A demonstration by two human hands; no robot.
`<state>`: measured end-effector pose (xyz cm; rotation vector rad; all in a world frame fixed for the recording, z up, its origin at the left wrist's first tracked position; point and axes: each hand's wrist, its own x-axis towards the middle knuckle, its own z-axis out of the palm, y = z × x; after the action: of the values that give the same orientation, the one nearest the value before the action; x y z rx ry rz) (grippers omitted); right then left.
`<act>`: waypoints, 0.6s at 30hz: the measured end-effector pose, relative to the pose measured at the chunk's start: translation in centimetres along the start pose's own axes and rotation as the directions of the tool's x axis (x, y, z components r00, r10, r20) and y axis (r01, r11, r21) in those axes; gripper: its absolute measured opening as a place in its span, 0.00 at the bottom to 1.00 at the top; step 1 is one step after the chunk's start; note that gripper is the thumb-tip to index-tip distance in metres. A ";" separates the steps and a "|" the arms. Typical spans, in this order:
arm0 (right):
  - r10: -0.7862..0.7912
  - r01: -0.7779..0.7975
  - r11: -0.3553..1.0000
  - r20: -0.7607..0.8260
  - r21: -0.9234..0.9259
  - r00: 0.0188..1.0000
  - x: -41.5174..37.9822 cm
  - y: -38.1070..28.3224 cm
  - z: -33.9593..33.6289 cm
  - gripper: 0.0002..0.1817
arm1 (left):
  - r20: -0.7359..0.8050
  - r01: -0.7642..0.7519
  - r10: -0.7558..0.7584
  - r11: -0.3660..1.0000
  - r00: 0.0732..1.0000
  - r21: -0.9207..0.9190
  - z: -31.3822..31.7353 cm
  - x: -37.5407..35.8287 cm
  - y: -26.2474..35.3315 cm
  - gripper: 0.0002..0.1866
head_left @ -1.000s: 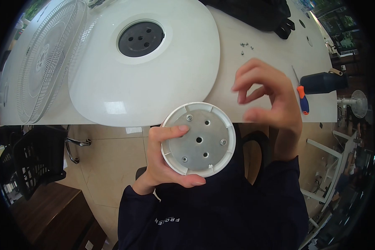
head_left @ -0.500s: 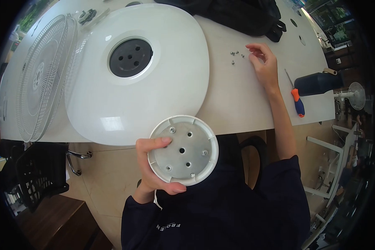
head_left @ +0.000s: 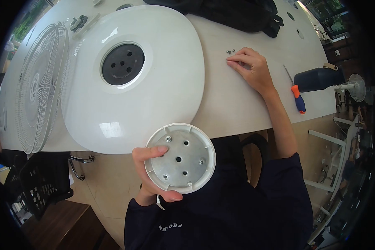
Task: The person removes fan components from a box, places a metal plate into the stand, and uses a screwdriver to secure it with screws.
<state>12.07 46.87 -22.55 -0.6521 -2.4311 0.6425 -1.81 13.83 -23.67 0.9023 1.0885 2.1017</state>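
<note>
A round white fan part with a metal plate set inside its ribbed rim rests in my left hand, thumb on the plate and fingers curled around the lower edge. Several holes pierce the plate, and small screws sit in some of them. On the tabletop my right hand has thumb and forefinger pinched together where a lone screw lay; the fingers mostly hide it. Just beyond those fingertips lie small loose screws. The large glossy white fan base, with a black recessed disc, lies at the left.
A white fan grille stands on the far left of the table. To the right are an orange-and-blue screwdriver and a dark bottle. A black bag lies at the back. Below the table is a black chair.
My right hand has moved left and down, its fingers closing over the nearest screw. The view has shifted slightly; my left hand still holds the round part.
</note>
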 end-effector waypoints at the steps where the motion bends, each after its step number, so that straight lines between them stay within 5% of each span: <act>1: -0.002 0.002 1.000 0.001 0.001 1.000 0.1 -0.1 -0.1 0.07 | 0.022 -0.023 0.023 1.000 0.999 -0.008 -0.1 0.1 -0.2 0.51; 4: 0.020 -0.018 0.999 -0.041 0.036 0.999 0.2 -0.7 -0.4 0.06 | 0.066 -0.035 0.036 0.999 0.997 -0.011 -0.2 0.2 -0.2 0.51; 6: 0.321 -0.223 0.796 -0.080 0.563 0.944 -0.1 -1.7 -0.4 0.07 | 0.070 -0.028 0.028 1.000 0.997 0.006 -0.5 0.2 -0.2 0.51; 7: 0.310 -0.220 0.790 -0.064 0.572 0.949 -0.3 -2.5 -0.4 0.07 | 0.116 -0.050 0.047 0.998 0.992 0.023 -0.9 0.3 -0.5 0.51; 10: 0.179 -0.151 0.474 0.073 0.867 0.981 -1.2 -6.0 -1.3 0.08 | 0.147 -0.067 0.069 0.998 0.987 -0.016 -0.7 0.4 -0.4 0.51; 13: -0.127 -0.022 0.469 0.092 0.883 0.988 -1.5 -11.0 -1.4 0.10 | 0.177 -0.061 0.067 0.997 0.982 -0.042 -0.6 0.6 -0.2 0.51; 16: -0.462 0.127 0.576 0.194 0.808 0.866 -1.7 -16.4 -2.4 0.14 | 0.221 -0.056 0.059 0.998 0.973 -0.022 -0.8 0.9 -0.1 0.50; 18: -0.519 0.226 0.631 0.188 0.742 0.834 -1.8 -18.9 -2.1 0.10 | 0.236 -0.031 0.044 0.998 0.971 -0.057 -0.8 1.1 -0.1 0.50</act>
<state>8.81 31.94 -11.04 0.3473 -2.2617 1.5021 -3.07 14.30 -23.83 1.1231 0.8941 1.9813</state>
